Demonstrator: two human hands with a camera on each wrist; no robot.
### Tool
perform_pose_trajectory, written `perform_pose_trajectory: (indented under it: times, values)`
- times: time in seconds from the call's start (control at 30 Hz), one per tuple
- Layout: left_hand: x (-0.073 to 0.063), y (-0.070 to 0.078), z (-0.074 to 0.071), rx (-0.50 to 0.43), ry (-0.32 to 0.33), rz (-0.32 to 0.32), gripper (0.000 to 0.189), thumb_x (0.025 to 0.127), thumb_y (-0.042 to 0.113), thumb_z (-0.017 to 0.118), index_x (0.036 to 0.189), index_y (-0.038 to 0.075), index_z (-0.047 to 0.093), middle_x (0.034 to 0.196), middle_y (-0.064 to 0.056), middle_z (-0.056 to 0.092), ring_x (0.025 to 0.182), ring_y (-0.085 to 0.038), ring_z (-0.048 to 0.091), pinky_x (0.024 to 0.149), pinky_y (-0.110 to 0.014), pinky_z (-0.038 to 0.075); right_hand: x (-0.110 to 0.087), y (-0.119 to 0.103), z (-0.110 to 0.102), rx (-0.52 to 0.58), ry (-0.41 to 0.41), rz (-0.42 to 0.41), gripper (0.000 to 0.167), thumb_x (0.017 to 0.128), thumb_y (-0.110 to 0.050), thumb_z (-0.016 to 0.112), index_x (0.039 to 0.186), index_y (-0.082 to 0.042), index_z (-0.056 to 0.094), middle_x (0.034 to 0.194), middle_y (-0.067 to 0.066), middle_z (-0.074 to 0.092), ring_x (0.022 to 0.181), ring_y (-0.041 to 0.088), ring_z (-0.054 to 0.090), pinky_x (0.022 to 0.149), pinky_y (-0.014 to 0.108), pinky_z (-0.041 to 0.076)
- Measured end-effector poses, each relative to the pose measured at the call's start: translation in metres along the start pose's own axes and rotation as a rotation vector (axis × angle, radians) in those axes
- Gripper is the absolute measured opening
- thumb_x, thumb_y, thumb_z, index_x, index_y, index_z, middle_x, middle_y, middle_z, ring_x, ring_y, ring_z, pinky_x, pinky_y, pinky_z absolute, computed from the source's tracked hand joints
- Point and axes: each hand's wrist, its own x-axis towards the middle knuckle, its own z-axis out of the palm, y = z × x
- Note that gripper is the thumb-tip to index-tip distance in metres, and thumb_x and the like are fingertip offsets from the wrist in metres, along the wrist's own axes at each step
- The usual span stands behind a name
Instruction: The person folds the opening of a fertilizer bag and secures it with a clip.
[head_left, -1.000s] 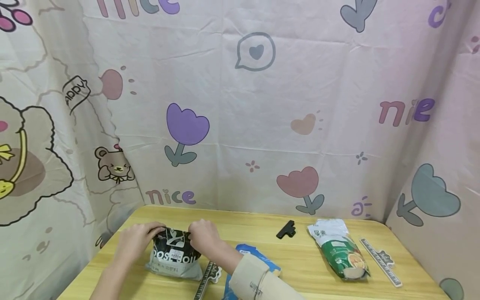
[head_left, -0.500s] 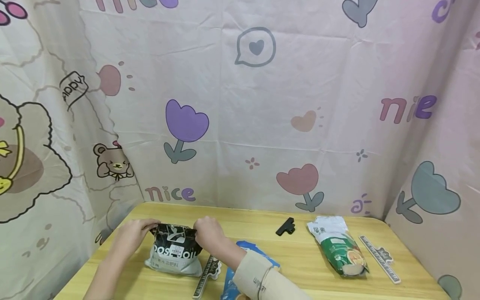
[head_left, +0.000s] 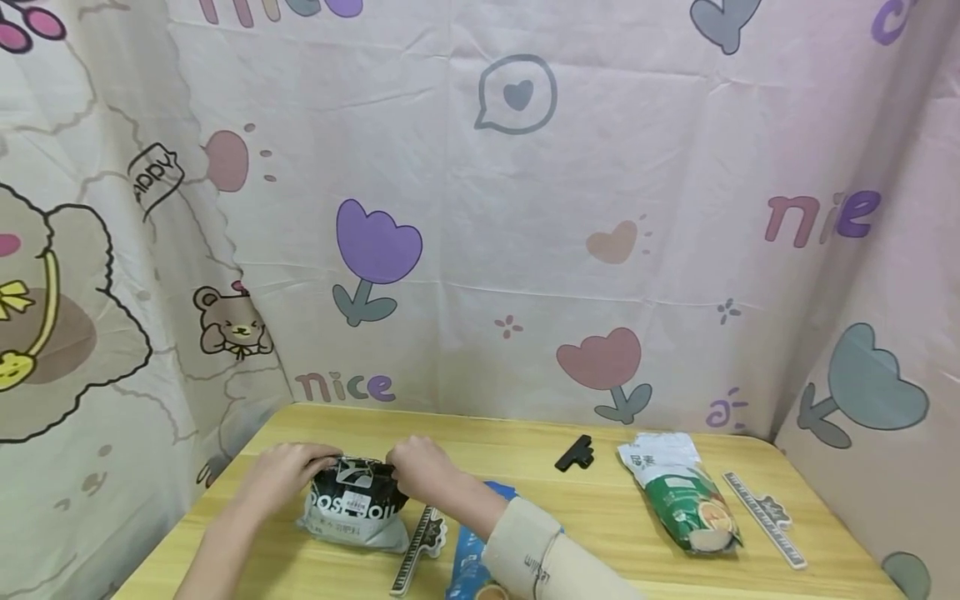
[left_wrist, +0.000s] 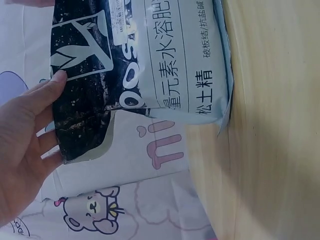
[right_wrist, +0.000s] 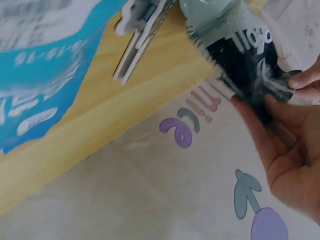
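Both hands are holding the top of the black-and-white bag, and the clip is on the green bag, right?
Not quite: the clip lies on the table, apart from the green bag, as the head view shows. The left hand and right hand do hold the top of the black-and-white bag.

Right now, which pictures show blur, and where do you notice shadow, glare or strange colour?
Right wrist view: the blue plastic packet is blurred, and pale glare streaks the black-grey plastic bag; left wrist view: this bag's large print is sharp, and a soft shadow lies on the light wooden table; head view: the patterned cloth backdrop looks pinkish at upper right.
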Motion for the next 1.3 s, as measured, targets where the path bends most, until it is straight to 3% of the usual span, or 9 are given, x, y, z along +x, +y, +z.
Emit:
perform_pose_trajectory:
  times: [0.17, 0.33, 0.57, 0.77, 0.97, 1.1, 1.3]
  values:
    - [-0.005, 0.001, -0.002, 0.023, 0.034, 0.018, 0.014, 0.079, 0.012, 0.070, 0.092, 0.013, 0.073, 0.086, -0.003, 0.069, 0.073, -0.023, 0.064, 0.065, -0.042, 0.051, -0.004, 0.014, -0.008, 0.122, -0.124, -0.110, 0.013, 0.083, -0.015, 0.069, 0.095, -0.010, 0.070, 0.086, -0.004, 0.067, 0.075, 0.003, 0.060, 0.067, 0.012, 0.045]
    - [-0.012, 0.003, -0.008, 0.028, 0.020, 0.002, 0.012, 0.079, 0.016, 0.070, 0.091, 0.016, 0.073, 0.086, 0.000, 0.069, 0.073, -0.022, 0.064, 0.065, -0.041, 0.051, -0.014, 0.032, -0.014, 0.210, -0.284, -0.173, 0.027, 0.080, -0.024, 0.073, 0.102, -0.008, 0.069, 0.089, -0.005, 0.067, 0.077, -0.001, 0.059, 0.068, 0.010, 0.043]
    - [-0.019, 0.006, -0.016, 0.033, -0.006, -0.022, 0.012, 0.080, 0.018, 0.070, 0.092, 0.016, 0.073, 0.084, 0.001, 0.069, 0.070, -0.017, 0.064, 0.063, -0.037, 0.050, -0.028, 0.038, 0.004, 0.064, -0.411, -0.191, 0.025, 0.078, -0.026, 0.074, 0.102, -0.019, 0.069, 0.095, -0.012, 0.065, 0.082, -0.001, 0.056, 0.072, 0.013, 0.043]
    - [-0.022, 0.008, -0.017, 0.026, -0.036, -0.040, 0.014, 0.081, 0.019, 0.069, 0.093, 0.018, 0.073, 0.085, 0.002, 0.069, 0.065, -0.013, 0.062, 0.056, -0.030, 0.048, -0.036, 0.036, 0.025, -0.019, -0.490, -0.188, 0.037, 0.072, -0.025, 0.078, 0.106, -0.030, 0.066, 0.105, -0.016, 0.060, 0.087, 0.000, 0.054, 0.071, 0.018, 0.045]
    - [-0.021, 0.008, -0.016, 0.013, -0.040, -0.053, 0.014, 0.081, 0.020, 0.069, 0.094, 0.019, 0.073, 0.085, 0.003, 0.069, 0.065, -0.013, 0.062, 0.055, -0.030, 0.047, -0.040, 0.037, 0.038, -0.088, -0.477, -0.246, 0.040, 0.074, -0.029, 0.077, 0.112, -0.032, 0.064, 0.110, -0.017, 0.057, 0.093, 0.000, 0.054, 0.072, 0.016, 0.045]
    - [-0.021, 0.008, -0.017, 0.004, -0.048, -0.065, 0.014, 0.081, 0.021, 0.069, 0.095, 0.020, 0.073, 0.087, 0.002, 0.069, 0.062, -0.010, 0.059, 0.052, -0.026, 0.044, -0.040, 0.040, 0.039, -0.053, -0.441, -0.269, 0.030, 0.080, -0.028, 0.072, 0.109, -0.032, 0.066, 0.106, -0.019, 0.059, 0.089, -0.003, 0.054, 0.069, 0.014, 0.044]
    - [-0.022, 0.009, -0.017, -0.003, -0.056, -0.076, 0.014, 0.082, 0.022, 0.068, 0.095, 0.020, 0.073, 0.087, 0.002, 0.069, 0.060, -0.008, 0.057, 0.050, -0.025, 0.042, -0.042, 0.044, 0.038, -0.118, -0.261, -0.343, 0.019, 0.080, -0.034, 0.069, 0.099, -0.034, 0.071, 0.093, -0.018, 0.055, 0.076, -0.003, 0.044, 0.055, 0.009, 0.034]
